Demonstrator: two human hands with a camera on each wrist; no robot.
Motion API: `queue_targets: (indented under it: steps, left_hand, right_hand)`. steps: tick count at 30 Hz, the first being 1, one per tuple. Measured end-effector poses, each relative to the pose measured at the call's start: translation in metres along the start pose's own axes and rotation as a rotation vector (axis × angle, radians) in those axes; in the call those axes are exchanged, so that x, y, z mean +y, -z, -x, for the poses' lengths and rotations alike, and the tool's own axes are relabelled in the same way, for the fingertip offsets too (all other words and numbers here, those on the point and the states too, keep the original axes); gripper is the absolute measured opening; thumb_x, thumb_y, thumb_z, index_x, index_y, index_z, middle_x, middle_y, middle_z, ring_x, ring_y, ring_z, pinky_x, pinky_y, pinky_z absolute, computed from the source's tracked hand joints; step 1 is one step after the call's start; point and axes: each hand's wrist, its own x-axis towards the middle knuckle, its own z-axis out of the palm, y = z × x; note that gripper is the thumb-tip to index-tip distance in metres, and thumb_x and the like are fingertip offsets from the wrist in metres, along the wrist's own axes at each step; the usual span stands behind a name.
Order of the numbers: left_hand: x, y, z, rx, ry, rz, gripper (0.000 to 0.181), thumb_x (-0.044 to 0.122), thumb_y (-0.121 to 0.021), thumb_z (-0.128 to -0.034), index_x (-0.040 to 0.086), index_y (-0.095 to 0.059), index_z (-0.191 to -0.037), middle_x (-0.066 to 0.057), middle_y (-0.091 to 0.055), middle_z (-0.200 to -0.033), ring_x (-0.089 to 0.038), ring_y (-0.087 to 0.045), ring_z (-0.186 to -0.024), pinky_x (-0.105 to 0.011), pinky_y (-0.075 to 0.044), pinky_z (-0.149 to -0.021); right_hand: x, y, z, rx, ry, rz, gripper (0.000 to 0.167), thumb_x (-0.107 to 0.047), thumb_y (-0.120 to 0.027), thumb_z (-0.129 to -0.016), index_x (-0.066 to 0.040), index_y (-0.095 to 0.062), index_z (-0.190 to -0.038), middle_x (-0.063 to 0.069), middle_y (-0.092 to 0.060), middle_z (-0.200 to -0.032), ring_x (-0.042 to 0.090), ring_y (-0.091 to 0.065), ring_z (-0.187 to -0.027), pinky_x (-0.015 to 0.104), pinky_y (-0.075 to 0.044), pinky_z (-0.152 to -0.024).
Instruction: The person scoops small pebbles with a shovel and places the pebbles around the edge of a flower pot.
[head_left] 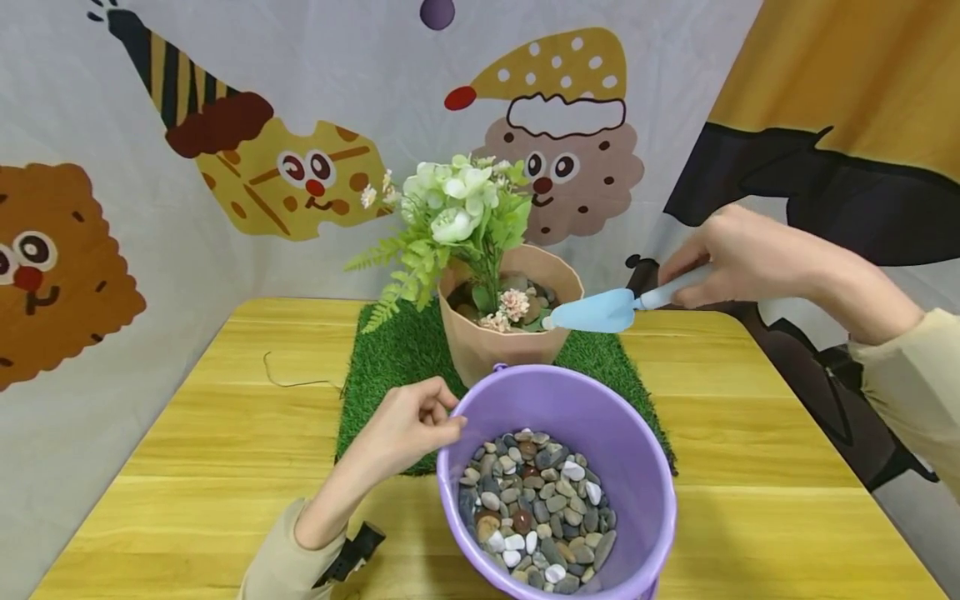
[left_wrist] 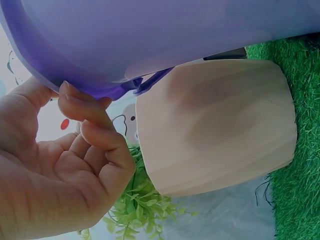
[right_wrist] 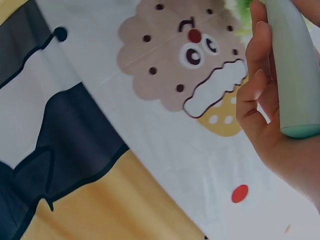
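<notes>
My right hand [head_left: 757, 254] grips the handle of a light blue garden trowel [head_left: 596, 312]. The trowel points left, its tip over the near right rim of a peach flowerpot [head_left: 480, 354], where a small pale stone shows. White-green artificial flowers [head_left: 453, 200] and stones fill the pot. In front stands a purple bucket [head_left: 641, 458] with many pebbles [head_left: 543, 508] at its bottom. My left hand [head_left: 401, 429] pinches the bucket's left rim between thumb and curled forefinger. In the right wrist view, fingers wrap the pale trowel handle [right_wrist: 297, 70]; its blade is out of sight.
The pot stands on a green artificial grass mat [head_left: 401, 358], which the bucket partly covers, on a yellow wooden table [head_left: 210, 467]. A thin dark wire [head_left: 300, 384] lies left of the mat. A cartoon-printed cloth [head_left: 300, 50] hangs behind.
</notes>
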Motion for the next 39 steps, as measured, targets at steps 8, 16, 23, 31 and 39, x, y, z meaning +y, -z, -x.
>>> queue_targets:
  steps: [8, 16, 23, 31, 39]
  left_hand:
    - [0.001, -0.001, 0.000, 0.009, -0.003, -0.006, 0.009, 0.011, -0.067, -0.0789, 0.005, -0.063, -0.085, -0.003, -0.063, -0.069, -0.007, -0.052, -0.057, -0.019, -0.045, -0.050]
    - [0.002, 0.000, 0.001, 0.007, 0.003, -0.002, 0.011, 0.011, -0.067, -0.0789, 0.004, -0.063, -0.086, -0.004, -0.063, -0.069, -0.008, -0.053, -0.057, -0.019, -0.045, -0.050]
    - [0.002, 0.000, 0.000, 0.004, 0.006, -0.003, 0.010, 0.012, -0.066, -0.0796, 0.005, -0.063, -0.087, -0.003, -0.063, -0.070, -0.008, -0.052, -0.058, -0.019, -0.044, -0.050]
    - [0.002, -0.001, 0.001, 0.005, 0.007, 0.005, 0.010, 0.011, -0.066, -0.0793, 0.004, -0.063, -0.087, -0.004, -0.063, -0.070, -0.008, -0.052, -0.058, -0.019, -0.044, -0.050]
    - [0.001, 0.000, 0.001, -0.003, 0.002, 0.006, 0.012, 0.011, -0.066, -0.0795, 0.003, -0.063, -0.088, -0.005, -0.063, -0.071, -0.009, -0.052, -0.058, -0.018, -0.043, -0.049]
  right_hand:
    - [-0.019, -0.024, 0.024, 0.091, 0.191, -0.019, 0.022, -0.012, -0.079, -0.069, -0.023, -0.074, -0.088, -0.016, -0.067, -0.078, -0.005, -0.047, -0.059, 0.016, -0.040, -0.049]
    - [-0.055, -0.052, 0.035, 0.077, 0.267, -0.023, 0.021, -0.014, -0.078, -0.069, -0.028, -0.073, -0.084, -0.021, -0.065, -0.075, -0.010, -0.048, -0.062, 0.015, -0.045, -0.054]
    - [-0.085, -0.085, 0.037, 0.058, 0.343, 0.038, 0.021, -0.012, -0.074, -0.065, -0.029, -0.065, -0.072, -0.019, -0.052, -0.065, -0.005, -0.037, -0.055, 0.013, -0.031, -0.047]
    - [-0.095, -0.119, 0.036, 0.118, 0.464, 0.093, 0.018, -0.020, -0.078, -0.063, -0.027, -0.065, -0.073, -0.016, -0.054, -0.067, 0.001, -0.046, -0.061, 0.019, -0.040, -0.055]
    - [-0.095, -0.133, 0.037, 0.067, 0.440, 0.060, 0.016, -0.022, -0.078, -0.064, -0.027, -0.065, -0.072, -0.017, -0.053, -0.066, -0.001, -0.044, -0.062, 0.020, -0.039, -0.056]
